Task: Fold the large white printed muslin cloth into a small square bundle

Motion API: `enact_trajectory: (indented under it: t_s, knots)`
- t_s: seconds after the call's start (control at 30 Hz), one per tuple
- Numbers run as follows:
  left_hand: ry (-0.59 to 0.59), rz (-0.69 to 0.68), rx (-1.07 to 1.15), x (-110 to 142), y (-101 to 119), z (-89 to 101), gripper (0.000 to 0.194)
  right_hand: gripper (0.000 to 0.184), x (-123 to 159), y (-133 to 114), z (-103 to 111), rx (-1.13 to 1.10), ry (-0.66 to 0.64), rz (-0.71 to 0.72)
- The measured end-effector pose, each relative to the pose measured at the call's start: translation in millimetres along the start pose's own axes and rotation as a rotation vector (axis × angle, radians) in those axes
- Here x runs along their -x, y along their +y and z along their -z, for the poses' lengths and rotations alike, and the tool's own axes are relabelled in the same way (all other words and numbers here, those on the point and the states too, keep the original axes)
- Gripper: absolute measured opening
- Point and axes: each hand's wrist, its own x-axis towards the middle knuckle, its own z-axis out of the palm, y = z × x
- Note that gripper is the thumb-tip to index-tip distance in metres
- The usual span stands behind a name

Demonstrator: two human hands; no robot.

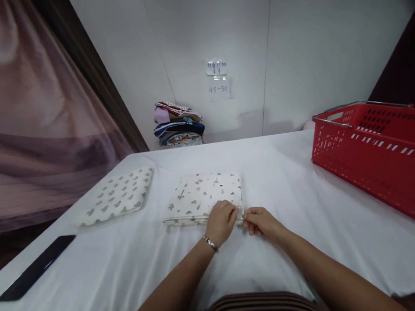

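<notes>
A folded white cloth (203, 194) printed with small palm trees and other motifs lies flat in front of me on the white-covered table. My left hand (221, 223), with a metal band at its wrist, rests over the near right part of the cloth, its fingers pinched on the edge. Close beside it, my right hand (261, 222) pinches the near right corner of the same cloth. Only a short gap separates the two hands. The fingers hide part of that corner.
Another folded patterned cloth (122, 193) lies at the left, with a dark flat strip (37, 268) nearer me. A red plastic basket (370, 171) with metal handles stands at the right. Folded fabrics (179, 124) are stacked behind the table, by a wall with paper labels (220, 88).
</notes>
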Motion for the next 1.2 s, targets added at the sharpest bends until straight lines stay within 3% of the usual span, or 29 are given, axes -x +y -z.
enact_trajectory:
  t_s: [0.4,0.73,0.97,1.2]
  knots:
    - [-0.038,0.015,0.092,8,-2,-3.8,0.016,0.020,-1,6,-1,-0.127,-0.070,-0.028]
    - [-0.032,0.140,0.261,3,-2,-2.3,0.007,0.030,-3,9,1,-0.170,-0.092,-0.012]
    - [-0.109,0.221,0.363,-3,-5,4.1,0.007,0.031,-4,12,1,-0.219,-0.102,-0.005]
    - [-0.097,0.149,0.306,-2,-6,1.5,0.012,0.029,-3,10,1,-0.230,-0.090,-0.016]
